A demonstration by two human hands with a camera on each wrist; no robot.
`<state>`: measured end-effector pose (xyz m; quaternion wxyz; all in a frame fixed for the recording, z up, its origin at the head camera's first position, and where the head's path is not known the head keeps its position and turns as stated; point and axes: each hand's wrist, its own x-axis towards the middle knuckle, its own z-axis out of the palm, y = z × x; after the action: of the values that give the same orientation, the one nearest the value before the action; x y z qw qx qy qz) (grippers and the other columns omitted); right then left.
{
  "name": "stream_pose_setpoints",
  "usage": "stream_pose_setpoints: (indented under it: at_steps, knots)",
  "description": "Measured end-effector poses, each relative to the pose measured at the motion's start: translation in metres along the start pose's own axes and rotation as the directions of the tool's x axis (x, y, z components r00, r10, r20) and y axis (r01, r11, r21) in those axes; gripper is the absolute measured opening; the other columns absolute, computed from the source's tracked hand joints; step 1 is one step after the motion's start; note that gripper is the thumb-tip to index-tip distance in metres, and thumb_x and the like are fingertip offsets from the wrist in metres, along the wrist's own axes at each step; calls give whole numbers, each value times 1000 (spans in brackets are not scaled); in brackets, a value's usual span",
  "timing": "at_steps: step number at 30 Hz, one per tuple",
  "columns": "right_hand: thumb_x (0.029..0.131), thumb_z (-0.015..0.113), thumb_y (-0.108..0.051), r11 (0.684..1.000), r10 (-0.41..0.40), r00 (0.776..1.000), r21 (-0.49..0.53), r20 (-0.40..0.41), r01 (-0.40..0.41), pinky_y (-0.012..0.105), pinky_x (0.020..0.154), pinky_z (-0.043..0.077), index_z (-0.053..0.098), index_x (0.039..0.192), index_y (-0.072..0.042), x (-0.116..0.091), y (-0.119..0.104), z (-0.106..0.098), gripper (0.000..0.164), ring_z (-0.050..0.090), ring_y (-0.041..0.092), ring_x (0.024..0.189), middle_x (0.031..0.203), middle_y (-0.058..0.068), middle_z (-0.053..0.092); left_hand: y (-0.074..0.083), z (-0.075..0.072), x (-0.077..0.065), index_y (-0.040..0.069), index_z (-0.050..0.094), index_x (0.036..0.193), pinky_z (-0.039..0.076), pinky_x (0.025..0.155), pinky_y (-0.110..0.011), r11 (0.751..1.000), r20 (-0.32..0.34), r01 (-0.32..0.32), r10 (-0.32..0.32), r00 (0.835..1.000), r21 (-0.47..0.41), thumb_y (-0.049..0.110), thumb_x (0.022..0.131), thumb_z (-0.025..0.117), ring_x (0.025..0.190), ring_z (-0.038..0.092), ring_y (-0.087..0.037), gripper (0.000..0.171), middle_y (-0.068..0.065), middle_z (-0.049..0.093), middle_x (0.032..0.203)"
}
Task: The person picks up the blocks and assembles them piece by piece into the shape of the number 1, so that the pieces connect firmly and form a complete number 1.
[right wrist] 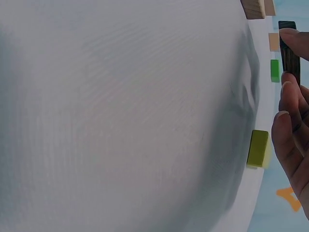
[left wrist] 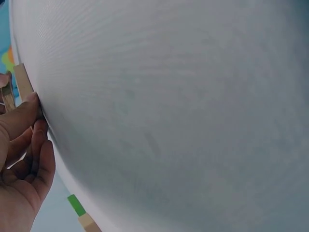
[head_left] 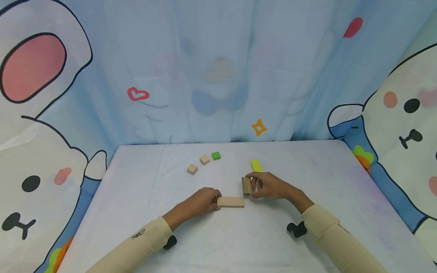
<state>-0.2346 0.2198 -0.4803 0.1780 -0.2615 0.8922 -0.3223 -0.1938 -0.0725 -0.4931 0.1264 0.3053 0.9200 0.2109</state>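
My left hand [head_left: 202,201] pinches the left end of a pale wooden plank [head_left: 233,202], which lies lengthwise across the white table. In the left wrist view, thumb and fingers meet at the end of that plank [left wrist: 23,81]. Just beyond its right end, my right hand [head_left: 271,185] grips a darker brown, grained wooden block [head_left: 246,186] between thumb and fingers. The right wrist view shows this dark block [right wrist: 290,55] held by its edges. Behind the right hand lies a yellow block [head_left: 256,166], partly covered by the fingers in the head view.
Toward the back of the table [head_left: 307,167] lie a green block [head_left: 216,156], a pale wooden cube [head_left: 205,159] beside it and another wooden cube [head_left: 192,169] nearer me. A printed blue curtain [head_left: 211,68] hangs behind the table. Black wrist gear [head_left: 296,229] shows under the right forearm.
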Motion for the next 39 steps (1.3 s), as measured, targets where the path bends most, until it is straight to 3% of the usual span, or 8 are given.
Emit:
stream_pose_setpoints:
  at_steps: [15, 25, 39]
  knots:
    - [81, 82, -22, 1000, -12, 1000, 4, 16, 12, 24, 61, 49, 53, 139, -1, 8, -7, 1, 69, 56, 11, 72, 99, -1, 61, -3, 0, -1, 2, 67, 120, 44, 65, -18, 999, -2, -15, 15, 1000, -43, 17, 90, 77, 70, 50, -2, 35, 5, 60, 80]
    - [81, 84, -27, 998, -68, 998, 3, 13, 68, 24, 60, 49, 54, 138, 0, 14, -13, 4, 69, 55, 7, 70, 97, -1, 63, -3, -1, 1, 2, 67, 119, 43, 64, -18, 999, 9, -14, 15, 1000, -37, 18, 91, 76, 69, 49, -2, 34, 6, 60, 79]
    - [81, 85, -28, 999, -53, 998, -2, 28, 53, 23, 60, 49, 53, 138, 0, 17, -22, 5, 71, 56, 9, 71, 99, 3, 64, 0, -3, 1, 3, 68, 116, 42, 60, -17, 1000, 15, -8, 8, 1000, -27, 18, 89, 78, 65, 48, -1, 32, 7, 58, 75]
